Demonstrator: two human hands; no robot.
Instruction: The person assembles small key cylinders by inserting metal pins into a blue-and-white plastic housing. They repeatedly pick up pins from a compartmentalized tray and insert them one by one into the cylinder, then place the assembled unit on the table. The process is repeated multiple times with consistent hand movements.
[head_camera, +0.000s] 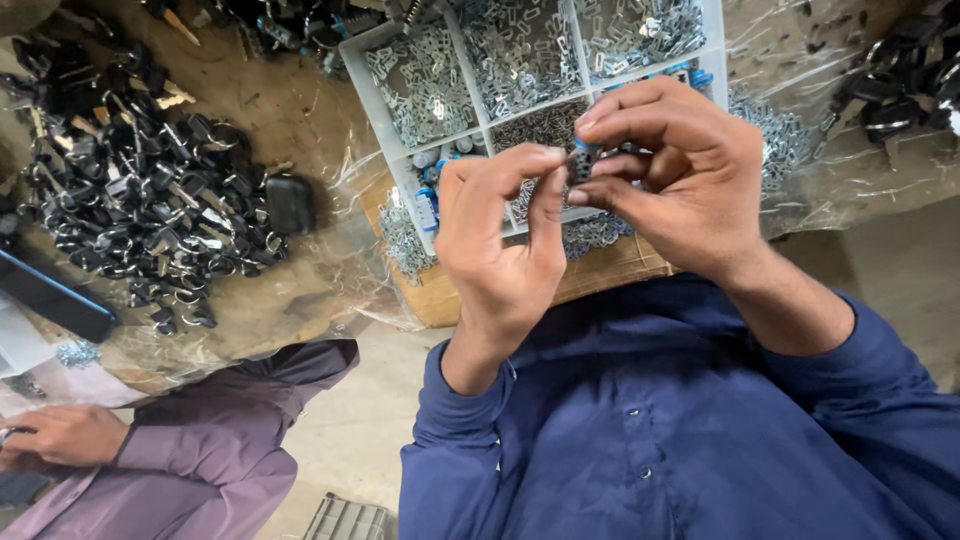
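While both hands meet above the near edge of the white compartment tray (380, 110), they pinch one small dark part (581, 163) with a blue tip between them. The left hand (505, 240) closes thumb and forefinger narrowly on the part's lower side from seven o'clock; the right hand (680, 175) clamps its fingers (610, 110) on it from three o'clock. Its long axis runs roughly twelve to six, blue end toward twelve, though the fingers hide most of it, so the exact tilt cannot be told.

Just behind the hands, the tray holds small silvery metal pieces sorted by compartment, and more of them spill over the clear plastic sheet (330, 230) on the worktop (600, 275). At nine o'clock lies a wide heap of black key shells (150, 200), well apart from the hands. At two o'clock sits a smaller black pile (900, 90). Bare floor shows at six to seven o'clock, between the blue sleeve (470, 440) and another person's purple sleeve (230, 420), whose hand (60, 435) rests at eight o'clock
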